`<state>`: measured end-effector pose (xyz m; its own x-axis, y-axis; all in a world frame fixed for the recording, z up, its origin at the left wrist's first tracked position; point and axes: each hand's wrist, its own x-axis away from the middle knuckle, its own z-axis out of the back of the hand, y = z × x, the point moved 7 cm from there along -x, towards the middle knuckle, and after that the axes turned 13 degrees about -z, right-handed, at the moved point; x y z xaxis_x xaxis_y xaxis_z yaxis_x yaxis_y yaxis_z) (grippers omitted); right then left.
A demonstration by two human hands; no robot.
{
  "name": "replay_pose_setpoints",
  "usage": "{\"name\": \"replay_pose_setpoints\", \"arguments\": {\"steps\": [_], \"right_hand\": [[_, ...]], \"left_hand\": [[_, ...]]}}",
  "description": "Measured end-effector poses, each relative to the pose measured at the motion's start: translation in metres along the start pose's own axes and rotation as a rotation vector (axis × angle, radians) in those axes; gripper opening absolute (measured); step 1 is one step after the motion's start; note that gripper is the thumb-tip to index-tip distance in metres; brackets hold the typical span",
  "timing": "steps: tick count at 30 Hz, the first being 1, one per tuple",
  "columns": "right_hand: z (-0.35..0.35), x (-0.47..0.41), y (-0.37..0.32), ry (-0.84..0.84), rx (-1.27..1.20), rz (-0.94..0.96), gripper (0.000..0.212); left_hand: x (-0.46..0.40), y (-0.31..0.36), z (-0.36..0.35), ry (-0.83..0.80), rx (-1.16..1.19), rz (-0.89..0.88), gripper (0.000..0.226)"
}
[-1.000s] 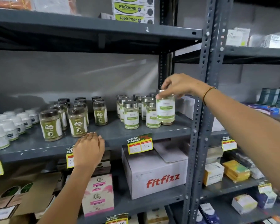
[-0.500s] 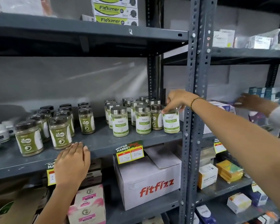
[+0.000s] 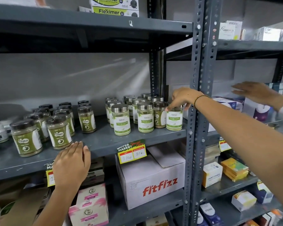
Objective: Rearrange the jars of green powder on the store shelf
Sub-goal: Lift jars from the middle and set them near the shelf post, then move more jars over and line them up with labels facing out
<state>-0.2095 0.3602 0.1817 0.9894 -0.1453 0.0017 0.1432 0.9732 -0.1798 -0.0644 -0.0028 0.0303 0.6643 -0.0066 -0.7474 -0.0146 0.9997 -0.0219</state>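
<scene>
Right hand (image 3: 182,99), at centre right of the frame, has its fingers curled down on the lid of the end jar (image 3: 174,119), which stands on the shelf (image 3: 104,142) at the right end of the front row, just beside the upright post (image 3: 196,111); a second ago that jar was lifted clear of the shelf, and now it rests there; left hand (image 3: 71,162), lower left, lies flat and spread on the shelf's front edge, holding nothing, as it did before; a third hand (image 3: 252,91) has come into the right edge of the frame; in the silver-lidded group the front row shows three white-labelled jars and one brown-lidded jar (image 3: 159,115) between them; those behind overlap too much to count; at left stand the dark-lidded jars (image 3: 60,131), about ten.
</scene>
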Motion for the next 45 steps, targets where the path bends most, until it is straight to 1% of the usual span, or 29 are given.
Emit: {"name": "replay_pose_setpoints", "arguments": {"steps": [2, 4, 6, 7, 8, 9, 11, 13, 17, 19, 24, 26, 29, 33, 35, 37, 39, 42, 45], "right_hand": [[0.004, 0.003, -0.002, 0.041, 0.110, 0.005, 0.073], [0.016, 0.006, -0.007, 0.189, 0.212, 0.015, 0.080], [0.029, 0.009, -0.016, 0.364, 0.225, 0.058, 0.080], [0.032, 0.008, -0.022, 0.403, 0.189, 0.101, 0.077], [0.031, 0.005, -0.027, 0.396, 0.143, 0.148, 0.074], [0.028, 0.002, -0.033, 0.355, 0.105, 0.195, 0.071], [0.016, -0.006, -0.042, 0.229, 0.083, 0.252, 0.071], [0.004, -0.013, -0.048, 0.129, 0.119, 0.259, 0.072], [-0.012, -0.027, -0.053, 0.001, 0.171, 0.237, 0.079], [-0.016, -0.032, -0.054, -0.033, 0.158, 0.239, 0.076], [-0.013, -0.034, -0.052, -0.055, 0.039, 0.243, 0.068], [-0.008, -0.033, -0.052, -0.048, 0.004, 0.238, 0.068], [0.005, -0.029, -0.055, 0.024, 0.027, 0.244, 0.071], [0.038, -0.015, -0.062, 0.164, 0.052, 0.260, 0.075], [0.058, -0.004, -0.070, 0.267, 0.067, 0.281, 0.076], [0.075, 0.009, -0.080, 0.357, 0.071, 0.306, 0.075], [0.089, 0.023, -0.093, 0.412, 0.046, 0.345, 0.072], [0.099, 0.047, -0.115, 0.414, -0.076, 0.456, 0.068], [0.098, 0.070, -0.141, 0.339, -0.256, 0.580, 0.065]], "left_hand": [[0.000, 0.000, -0.001, -0.015, -0.008, -0.007, 0.051], [-0.001, 0.000, -0.001, -0.024, -0.014, -0.010, 0.051], [-0.001, 0.000, -0.001, -0.022, -0.016, -0.013, 0.050], [-0.001, 0.000, 0.000, -0.024, -0.018, -0.015, 0.050], [-0.001, 0.000, 0.000, -0.028, -0.020, -0.016, 0.049], [-0.001, 0.000, 0.000, -0.031, -0.021, -0.018, 0.049], [0.000, -0.001, 0.000, -0.040, -0.021, -0.024, 0.049], [-0.001, -0.002, -0.001, -0.054, -0.033, -0.036, 0.050], [-0.002, -0.005, -0.005, -0.079, -0.057, -0.053, 0.052], [-0.003, -0.005, -0.006, -0.085, -0.063, -0.053, 0.052], [-0.004, -0.005, -0.005, -0.084, -0.061, -0.060, 0.051], [-0.003, -0.005, -0.005, -0.086, -0.059, -0.058, 0.050], [-0.003, -0.004, -0.002, -0.069, -0.043, -0.046, 0.048], [-0.002, -0.001, 0.002, -0.035, -0.039, -0.041, 0.045], [-0.001, -0.002, 0.001, -0.038, -0.041, -0.038, 0.045], [-0.002, -0.003, 0.000, -0.040, -0.041, -0.032, 0.046], [-0.003, -0.003, 0.000, -0.036, -0.043, -0.033, 0.046], [-0.003, -0.002, 0.001, -0.036, -0.043, -0.033, 0.045], [-0.003, -0.002, 0.002, -0.036, -0.045, -0.035, 0.044]]}}
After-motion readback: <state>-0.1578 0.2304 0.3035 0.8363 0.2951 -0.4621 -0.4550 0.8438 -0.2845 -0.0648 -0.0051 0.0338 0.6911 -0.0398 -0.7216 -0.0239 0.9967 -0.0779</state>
